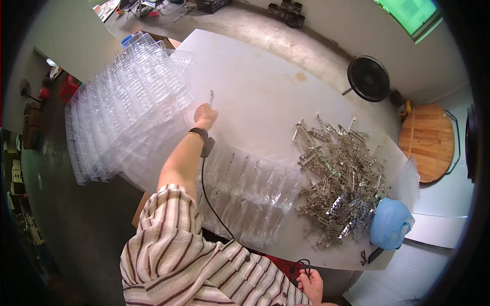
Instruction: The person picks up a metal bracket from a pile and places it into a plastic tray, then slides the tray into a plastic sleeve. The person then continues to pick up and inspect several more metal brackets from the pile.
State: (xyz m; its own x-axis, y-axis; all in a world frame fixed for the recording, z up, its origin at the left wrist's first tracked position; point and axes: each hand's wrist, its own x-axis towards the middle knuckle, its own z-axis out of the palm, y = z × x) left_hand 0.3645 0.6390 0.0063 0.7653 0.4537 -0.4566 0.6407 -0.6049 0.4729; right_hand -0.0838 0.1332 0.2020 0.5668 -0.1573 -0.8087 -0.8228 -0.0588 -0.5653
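1. Nearest the camera, our striped sleeve (168, 224) lies at seven o'clock, its arm reaching up over the pale desk (255, 92).
2. Toward half past ten, our left hand (205, 115) has its grip closed on a small metal strip (212, 96), which sticks out past the fingers toward twelve.
3. Stacked clear trays (132, 97) lie at ten o'clock, just beside that hand; clear plastic packs (250, 194) lie at six, a heap of metal parts (342, 183) at four.
4. We judge the step in hand to be handling one strip singly; the next move seems to call for a steady pinch, clear of the trays' edges.
5. At five o'clock, our right hand (312, 285) appears closed on a black cable (301, 262).
6. Our left fingertips are hard to make out, the strip is blurred, glare veils the packs' contents, and the lower rim cuts off our right forearm.
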